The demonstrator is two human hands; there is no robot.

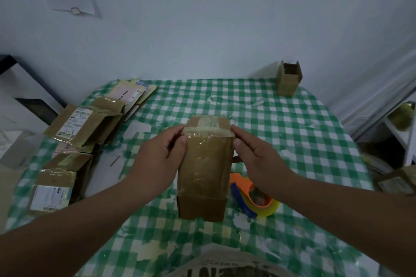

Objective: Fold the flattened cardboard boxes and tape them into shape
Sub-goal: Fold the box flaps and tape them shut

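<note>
A brown cardboard box [204, 171] stands folded into shape in the middle of the green checked table, clear tape shining over its top and upper front. My left hand [157, 162] grips its upper left side, thumb on the taped front edge. My right hand [256, 155] grips the upper right side, thumb pressed against the tape. A tape dispenser [252, 198] with an orange and blue body and a yellowish roll lies on the table just right of the box, below my right wrist.
Several flattened cardboard boxes [83, 126] with labels lie piled along the table's left side. A small folded box [289, 80] stands open-topped at the far right corner by the wall. The table [281, 119] has a green checked cloth. Shelving [394, 123] stands to the right.
</note>
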